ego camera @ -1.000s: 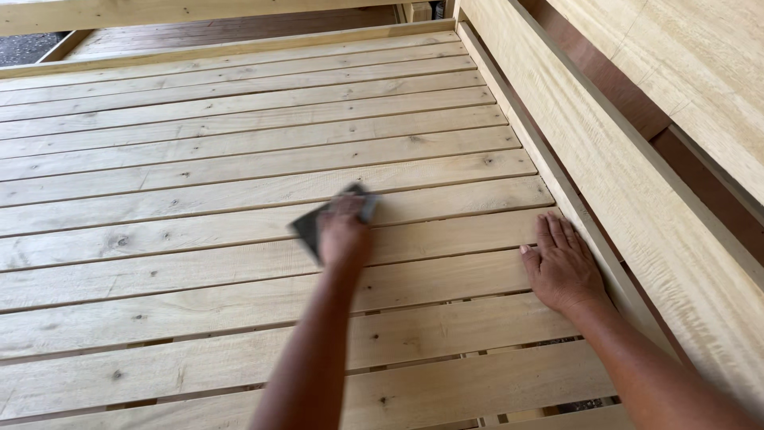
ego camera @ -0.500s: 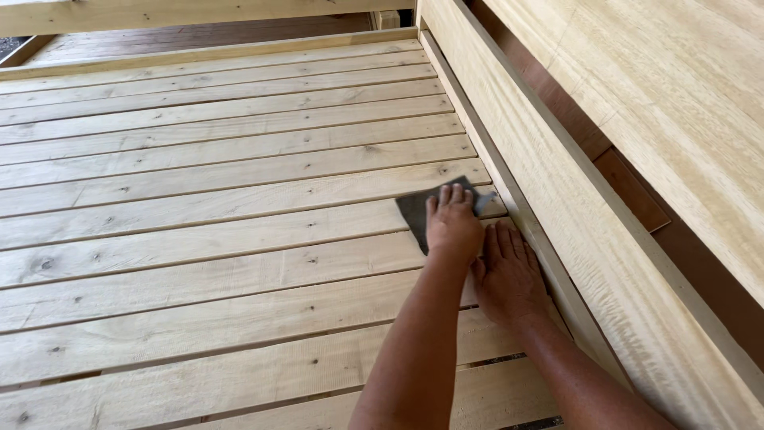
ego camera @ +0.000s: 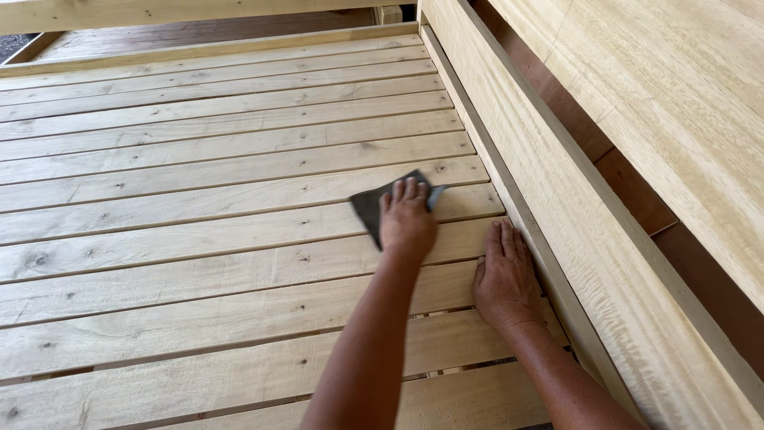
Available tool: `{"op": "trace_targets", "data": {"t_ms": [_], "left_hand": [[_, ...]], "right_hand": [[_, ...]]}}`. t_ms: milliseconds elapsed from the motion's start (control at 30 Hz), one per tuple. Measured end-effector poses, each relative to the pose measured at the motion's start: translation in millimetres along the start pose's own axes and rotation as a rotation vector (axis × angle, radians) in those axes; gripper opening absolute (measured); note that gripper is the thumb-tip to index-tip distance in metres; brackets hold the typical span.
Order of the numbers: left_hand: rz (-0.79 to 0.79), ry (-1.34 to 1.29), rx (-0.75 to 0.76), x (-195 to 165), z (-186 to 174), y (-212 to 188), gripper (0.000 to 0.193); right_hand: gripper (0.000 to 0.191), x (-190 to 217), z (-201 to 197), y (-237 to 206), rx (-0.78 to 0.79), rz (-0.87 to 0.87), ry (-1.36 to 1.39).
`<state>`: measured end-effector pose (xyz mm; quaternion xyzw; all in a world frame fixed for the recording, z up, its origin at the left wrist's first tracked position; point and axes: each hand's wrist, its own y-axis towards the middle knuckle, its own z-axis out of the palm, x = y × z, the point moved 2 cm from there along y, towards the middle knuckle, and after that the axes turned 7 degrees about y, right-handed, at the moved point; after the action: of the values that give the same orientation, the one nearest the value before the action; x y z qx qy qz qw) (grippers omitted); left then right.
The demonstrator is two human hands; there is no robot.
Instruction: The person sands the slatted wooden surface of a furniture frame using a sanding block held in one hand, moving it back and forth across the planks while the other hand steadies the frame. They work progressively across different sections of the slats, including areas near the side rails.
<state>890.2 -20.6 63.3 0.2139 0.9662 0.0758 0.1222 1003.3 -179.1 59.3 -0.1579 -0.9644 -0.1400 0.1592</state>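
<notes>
My left hand [ego camera: 407,223] lies palm down on a dark grey sheet of sandpaper [ego camera: 372,209], a little right of the frame's middle. The grip is no real clasp: the fingers are stretched flat and press the sheet onto a pale wooden slat [ego camera: 199,199], with the sheet's corners showing past the fingertips and to the left of the hand. My right hand [ego camera: 506,275] is just beside it, lower right, fingers spread and flat on the next slats, holding nothing, its edge close against the side rail [ego camera: 509,159].

As I judge it, the step in hand is rubbing down the slats near the rail end. The next stroke calls for even downward pressure along the grain, keeping the sheet flat so it does not buckle at the gaps between boards, with the right hand as a brace.

The surface is a row of rough, knotty, light boards running across the frame, narrow gaps between them, dark space showing through at the bottom. A tall plank of paler, rippled wood [ego camera: 676,95] rises along the right. Dark brown flooring [ego camera: 199,32] shows at the upper left, beyond the frame's far rail.
</notes>
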Motion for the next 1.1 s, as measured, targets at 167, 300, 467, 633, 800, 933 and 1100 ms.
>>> {"op": "trace_targets", "data": {"t_ms": [167,300,467,633,800,933,1100], "left_hand": [[0.183,-0.079,0.122,-74,10,5,0.055],[0.306,-0.157,0.011,-88,14,-11,0.048],[0.184,-0.137,0.116,-88,16,-6,0.059],[0.182,-0.143,0.062,-84,21,-12,0.059],[0.166,-0.212,-0.004,-83,23,-13,0.054],[0.117,-0.081,0.099,-85,16,3,0.064],[0.234,-0.079,0.103,-81,8,-1,0.057]], "right_hand": [[0.081,8,-15,0,-0.011,0.097,0.158],[0.078,11,-17,0,0.029,0.203,0.209],[0.078,12,-15,-8,-0.037,0.150,0.243],[0.074,20,-23,-7,-0.054,0.136,0.270],[0.077,26,-26,-6,-0.025,0.204,0.309],[0.076,25,-25,-7,-0.052,0.130,0.263],[0.086,27,-27,-7,-0.047,0.140,0.295]]}}
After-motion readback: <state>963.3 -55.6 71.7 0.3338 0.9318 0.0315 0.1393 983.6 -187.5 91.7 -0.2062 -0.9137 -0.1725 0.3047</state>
